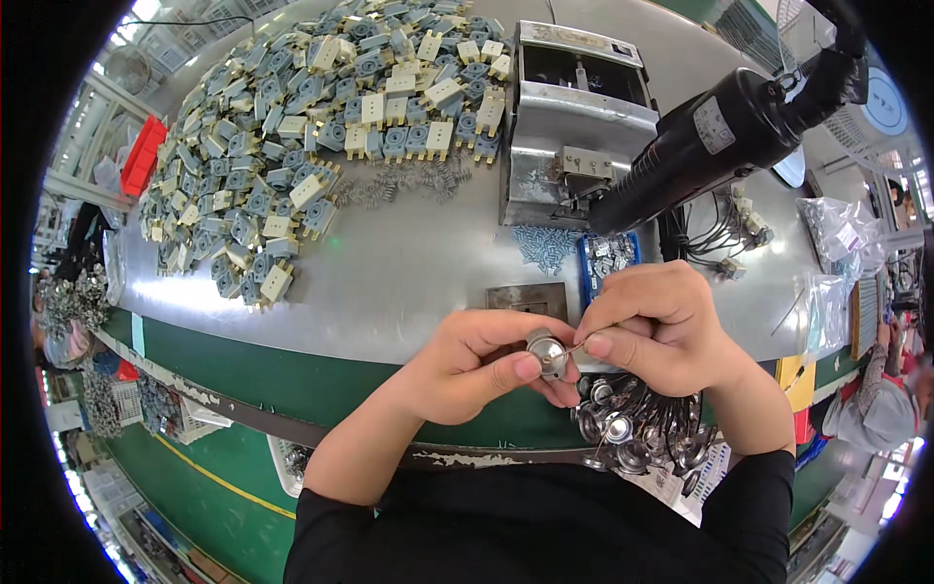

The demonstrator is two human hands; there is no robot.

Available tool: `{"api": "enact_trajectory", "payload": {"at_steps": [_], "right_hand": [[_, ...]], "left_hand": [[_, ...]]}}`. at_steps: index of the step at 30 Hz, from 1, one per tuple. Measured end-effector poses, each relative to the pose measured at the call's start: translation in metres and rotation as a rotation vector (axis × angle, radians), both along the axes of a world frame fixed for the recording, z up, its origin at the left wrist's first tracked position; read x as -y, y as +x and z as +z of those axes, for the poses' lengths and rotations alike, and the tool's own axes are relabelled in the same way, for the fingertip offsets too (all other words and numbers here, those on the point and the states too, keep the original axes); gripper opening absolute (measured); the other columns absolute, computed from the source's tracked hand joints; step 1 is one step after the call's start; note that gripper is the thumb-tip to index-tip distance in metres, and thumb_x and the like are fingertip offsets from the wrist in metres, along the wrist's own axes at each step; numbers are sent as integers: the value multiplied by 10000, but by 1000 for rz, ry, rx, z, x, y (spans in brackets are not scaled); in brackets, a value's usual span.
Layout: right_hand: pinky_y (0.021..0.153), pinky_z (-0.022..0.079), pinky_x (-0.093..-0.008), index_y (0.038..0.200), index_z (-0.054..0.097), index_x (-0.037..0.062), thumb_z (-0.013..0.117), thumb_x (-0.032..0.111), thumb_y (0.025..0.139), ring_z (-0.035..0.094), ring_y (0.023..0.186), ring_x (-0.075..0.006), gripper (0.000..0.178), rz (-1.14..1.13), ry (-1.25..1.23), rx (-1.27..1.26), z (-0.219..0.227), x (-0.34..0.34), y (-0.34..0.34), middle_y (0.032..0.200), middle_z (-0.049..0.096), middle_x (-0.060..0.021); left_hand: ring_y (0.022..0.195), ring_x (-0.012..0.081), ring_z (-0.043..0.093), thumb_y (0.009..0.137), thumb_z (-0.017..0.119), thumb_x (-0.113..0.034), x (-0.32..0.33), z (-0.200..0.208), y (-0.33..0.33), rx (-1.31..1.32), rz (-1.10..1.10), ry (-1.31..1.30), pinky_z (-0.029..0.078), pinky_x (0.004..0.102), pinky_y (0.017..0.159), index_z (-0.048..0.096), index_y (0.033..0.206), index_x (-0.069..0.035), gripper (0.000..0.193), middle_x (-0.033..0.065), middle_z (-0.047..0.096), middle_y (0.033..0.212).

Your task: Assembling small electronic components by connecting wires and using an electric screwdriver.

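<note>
A: Biggest first?
B: Metal bench (pixel 389 282), then the green strip (pixel 341 389) along its front, hands above it.
A: Hands?
B: Left hand (pixel 477 365) grasps a round metal cap (pixel 548 356) between thumb and fingers. Right hand (pixel 671 331) pinches a thin wire (pixel 576 347).
A: Cap location?
B: Between the hands, over the bench's front edge.
A: Handling?
B: Cap looks light, stiff, probably slippery where shiny. Hold it around the sides.
A: Wire?
B: Smallest. Likely bendy, kinks easily; pinch close to the cap. Can't tell if it's fixed there.
</note>
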State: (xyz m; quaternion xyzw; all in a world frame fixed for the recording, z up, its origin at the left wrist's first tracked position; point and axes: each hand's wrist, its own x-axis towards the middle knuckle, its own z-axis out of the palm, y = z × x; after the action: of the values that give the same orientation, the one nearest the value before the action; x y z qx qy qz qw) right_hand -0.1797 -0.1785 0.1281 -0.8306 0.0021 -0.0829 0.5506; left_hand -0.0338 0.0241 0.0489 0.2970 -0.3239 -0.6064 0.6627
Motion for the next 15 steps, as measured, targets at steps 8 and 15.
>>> {"api": "enact_trajectory", "payload": {"at_steps": [8, 15], "right_hand": [[518, 419, -311, 820, 711, 26, 795, 68, 870, 577, 558, -190, 106, 15, -69, 2, 13, -5, 4, 697, 649, -70], [472, 340, -306, 713, 662, 63, 927, 167, 782, 526, 496, -157, 292, 79, -164, 67, 5, -12, 9, 624, 572, -34]], "left_hand": [[1090, 334, 753, 1114, 556, -88, -1, -5, 0, -152, -70, -105, 640, 451, 938, 493, 1512, 84, 438, 205, 709, 1241], [986, 216, 792, 965, 780, -68, 4, 32, 14, 857, -6, -45, 643, 342, 841, 718, 1232, 32, 293, 148, 787, 997]]}}
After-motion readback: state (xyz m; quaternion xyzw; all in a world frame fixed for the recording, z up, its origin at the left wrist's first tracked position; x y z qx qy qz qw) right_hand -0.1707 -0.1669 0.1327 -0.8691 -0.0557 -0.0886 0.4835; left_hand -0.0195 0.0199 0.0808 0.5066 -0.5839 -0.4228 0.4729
